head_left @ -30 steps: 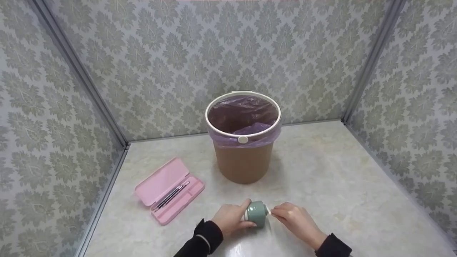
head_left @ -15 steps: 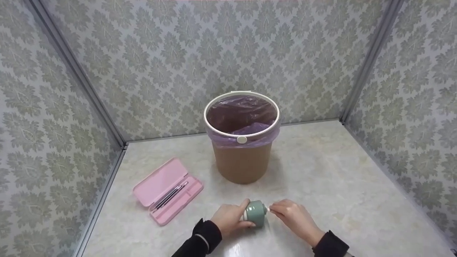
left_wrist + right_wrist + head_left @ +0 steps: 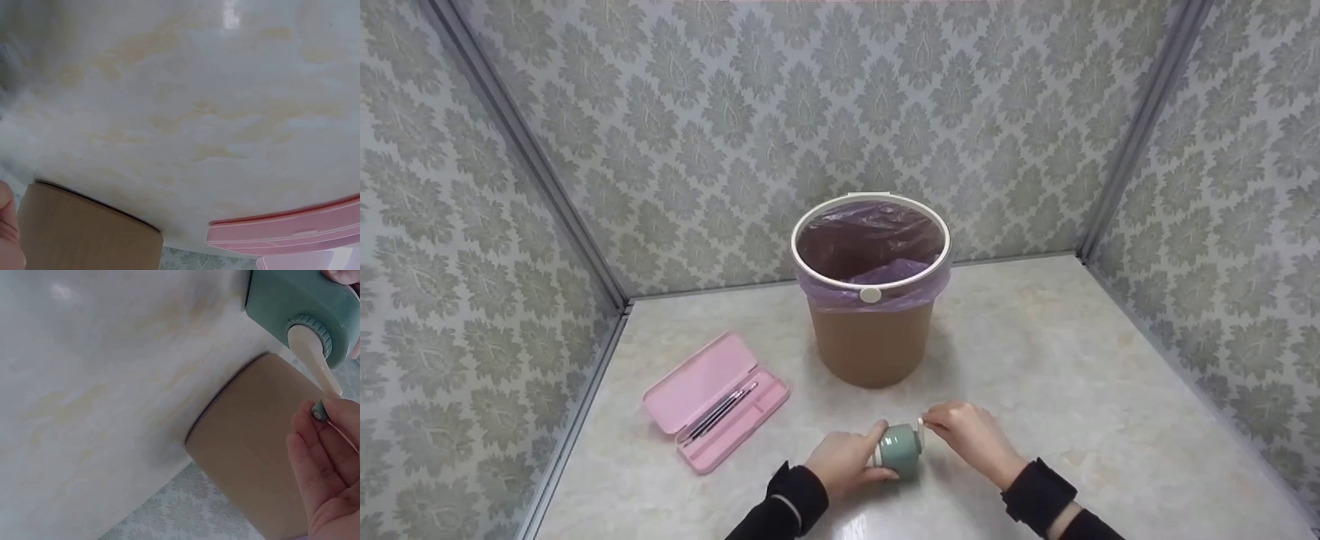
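In the head view, my left hand (image 3: 844,461) grips a green pump bottle (image 3: 899,444) around its base end. The bottle lies on its side just over the table, its pump end facing right. A white spout (image 3: 315,357) comes out of the ribbed green collar (image 3: 319,333) in the right wrist view. My right hand (image 3: 971,441) is at the spout's tip, thumb and fingertips pinching a small green cap (image 3: 319,410) there. Whether the cap still sits on the spout is hidden by the thumb. Only a bit of the left hand shows in its own wrist view.
A brown trash bin (image 3: 870,345) with a purple liner stands behind the hands. On the left lies an opened pink pencil case (image 3: 701,382) with several dark pens (image 3: 721,412) inside. Patterned walls (image 3: 840,112) close off the table's back and sides.
My right hand has moved slightly away from me, toward the bin, and the white spout has swung round with it. The left hand keeps its hold on the pump bottle.
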`<state>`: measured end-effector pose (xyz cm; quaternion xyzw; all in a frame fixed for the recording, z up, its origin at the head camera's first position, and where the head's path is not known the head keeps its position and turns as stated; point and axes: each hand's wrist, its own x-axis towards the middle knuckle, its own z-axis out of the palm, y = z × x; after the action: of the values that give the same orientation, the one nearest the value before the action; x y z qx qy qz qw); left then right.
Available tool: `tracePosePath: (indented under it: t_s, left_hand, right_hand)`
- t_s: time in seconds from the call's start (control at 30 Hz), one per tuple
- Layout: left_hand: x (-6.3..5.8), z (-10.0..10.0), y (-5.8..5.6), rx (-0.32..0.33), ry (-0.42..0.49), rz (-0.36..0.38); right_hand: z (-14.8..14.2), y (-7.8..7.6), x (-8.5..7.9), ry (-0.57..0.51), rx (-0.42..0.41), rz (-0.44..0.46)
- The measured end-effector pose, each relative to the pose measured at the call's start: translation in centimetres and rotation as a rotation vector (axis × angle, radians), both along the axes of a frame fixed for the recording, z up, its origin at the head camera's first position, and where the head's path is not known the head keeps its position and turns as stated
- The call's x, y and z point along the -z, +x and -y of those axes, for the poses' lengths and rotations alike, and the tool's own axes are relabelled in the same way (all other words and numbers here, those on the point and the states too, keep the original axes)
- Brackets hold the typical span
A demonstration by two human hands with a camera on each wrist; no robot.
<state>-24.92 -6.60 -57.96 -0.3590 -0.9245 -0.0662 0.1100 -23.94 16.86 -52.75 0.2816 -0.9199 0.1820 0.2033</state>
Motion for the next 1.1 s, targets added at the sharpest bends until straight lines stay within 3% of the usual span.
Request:
tracePosePath:
  t_s: [0.17,0.3,0.47,0.7,0.93,1.1]
  left_hand:
    - [-0.1,0.1,0.0,-0.004,-0.003,0.001]
    - [0.0,-0.1,0.3,0.0,-0.007,-0.026]
    - [0.2,-0.3,0.6,0.0,-0.02,-0.006]
    - [0.0,-0.3,0.0,-0.028,-0.03,-0.016]
    - [0.5,-0.4,0.2,-0.01,-0.019,-0.048]
    - [0.1,-0.4,0.2,-0.01,-0.015,-0.061]
  right_hand:
    - [0.4,-0.7,0.0,0.003,0.006,0.028]
    - [0.5,-1.5,1.2,0.033,0.021,0.039]
    - [0.4,-2.0,2.3,0.04,0.005,0.097]
    - [0.5,-2.7,2.7,-0.005,0.017,0.092]
    - [0.1,-1.5,4.7,-0.012,0.017,0.187]
    - [-0.2,-0.1,5.6,-0.026,-0.001,0.279]
